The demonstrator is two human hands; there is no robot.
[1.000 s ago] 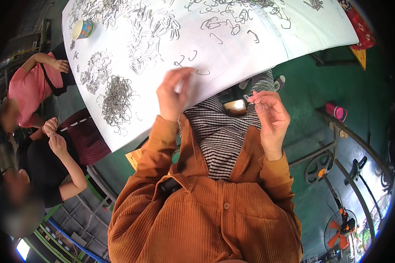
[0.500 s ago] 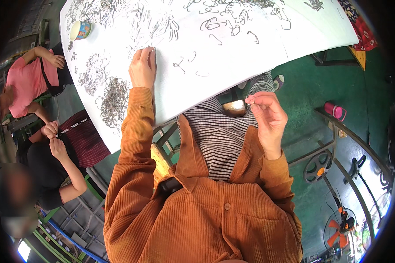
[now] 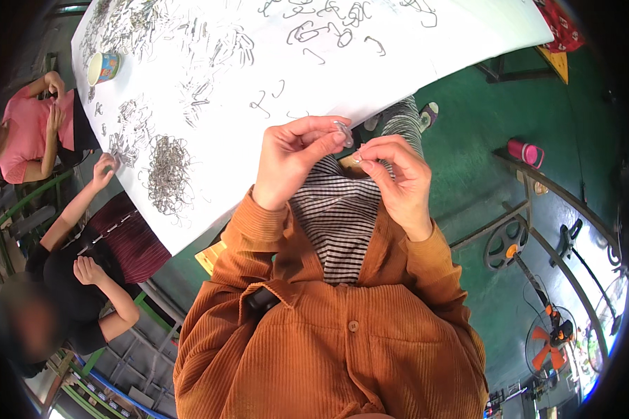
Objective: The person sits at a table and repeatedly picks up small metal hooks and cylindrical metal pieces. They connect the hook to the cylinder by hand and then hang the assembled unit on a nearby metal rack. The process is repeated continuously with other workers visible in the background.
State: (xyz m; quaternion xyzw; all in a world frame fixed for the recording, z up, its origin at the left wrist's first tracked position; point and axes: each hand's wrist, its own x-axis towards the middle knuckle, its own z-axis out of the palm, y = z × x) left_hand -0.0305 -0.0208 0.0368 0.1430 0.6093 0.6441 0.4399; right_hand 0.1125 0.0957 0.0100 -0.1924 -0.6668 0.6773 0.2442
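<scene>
In front of my lap, just past the edge of the white-topped table (image 3: 223,160), my two hands are close together but apart. Thumb and fingers of my left hand (image 3: 290,157) pinch a small shiny grey piece (image 3: 343,133), whose exact kind I cannot make out. My right hand (image 3: 402,183) is closed in a pinch, with a tiny pale bit at its fingertips, too small to name. A few loose bent wire hooks (image 3: 261,102) lie on the table beyond my left hand. A dense heap of dark wire hooks (image 3: 169,174) is to its left.
Short metal strips (image 3: 210,42) are scattered at the far left, near a paper cup (image 3: 103,68). More wire hooks (image 3: 342,31) lie at the back. Two co-workers sit at left, one reaching a hand (image 3: 105,171) onto the table. A metal frame (image 3: 559,188) stands at right.
My left hand has come off the table toward my right hand, now with a shiny grey piece in it. My right hand has shifted left. The near co-worker's hand has reached the table.
</scene>
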